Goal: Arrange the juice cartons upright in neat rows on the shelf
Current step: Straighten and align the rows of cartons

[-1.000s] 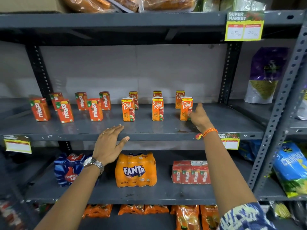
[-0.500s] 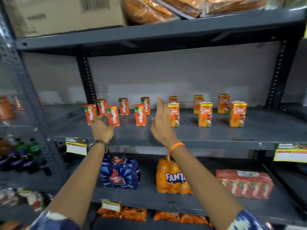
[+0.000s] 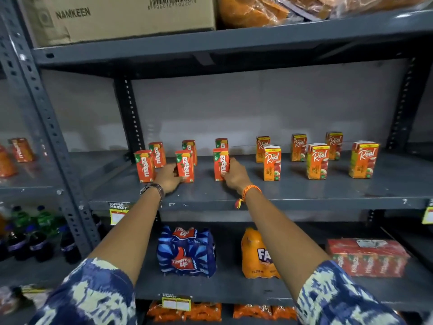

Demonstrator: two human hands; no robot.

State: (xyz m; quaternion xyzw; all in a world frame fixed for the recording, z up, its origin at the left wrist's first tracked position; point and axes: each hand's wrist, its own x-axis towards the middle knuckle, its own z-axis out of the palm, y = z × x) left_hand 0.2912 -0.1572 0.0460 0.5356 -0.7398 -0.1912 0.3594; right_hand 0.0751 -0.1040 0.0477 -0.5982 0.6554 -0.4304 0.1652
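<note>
Several red Maaza cartons stand upright in two rows on the left of the grey shelf [image 3: 293, 195]. My left hand [image 3: 169, 178] grips the middle front Maaza carton [image 3: 185, 165] from its left side. My right hand [image 3: 234, 175] holds the right front Maaza carton [image 3: 220, 163] at its right edge and base. Another front carton [image 3: 144, 165] stands just left of my left hand. Several orange Real cartons stand upright in two rows to the right, the nearest Real carton [image 3: 272, 162] a little right of my right hand.
A Namkeen cardboard box [image 3: 121, 17] and bagged snacks sit on the shelf above. Below are a Thums Up pack [image 3: 186, 252], a Fanta pack [image 3: 256, 254] and a wrapped Maaza multipack [image 3: 367, 258]. A slotted upright post [image 3: 46, 118] stands left, with bottles beyond it.
My view swung left and closer. Both hands moved from the Real cartons over to the Maaza group and closed on two front cartons.
</note>
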